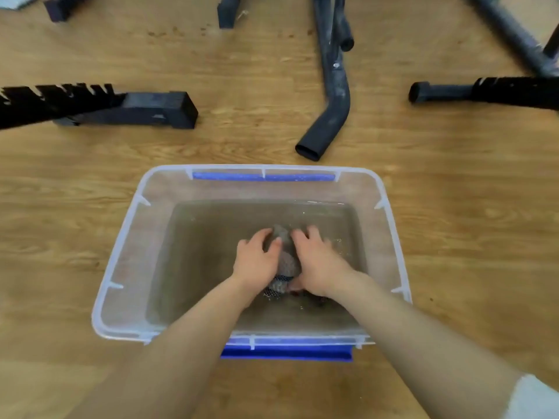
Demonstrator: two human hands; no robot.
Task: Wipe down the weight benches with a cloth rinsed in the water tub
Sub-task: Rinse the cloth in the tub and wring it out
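Note:
A clear plastic water tub (pixel 121 246) with blue handles stands on the wooden floor, partly filled with murky water. A grey checked cloth (pixel 286 255) is bunched in the water at the tub's middle. My left hand (pixel 257 261) grips the cloth from the left, fingers curled over it. My right hand (pixel 317 261) grips it from the right. Both hands are down in the tub at the water. Most of the cloth is hidden under my hands.
Black weight-bench frames stand on the floor beyond the tub: a square foot (pixel 145 110) at the left, a bent tube leg (pixel 329 116) at the middle, another foot (pixel 438 92) at the right. More legs (pixel 230 10) lie farther back.

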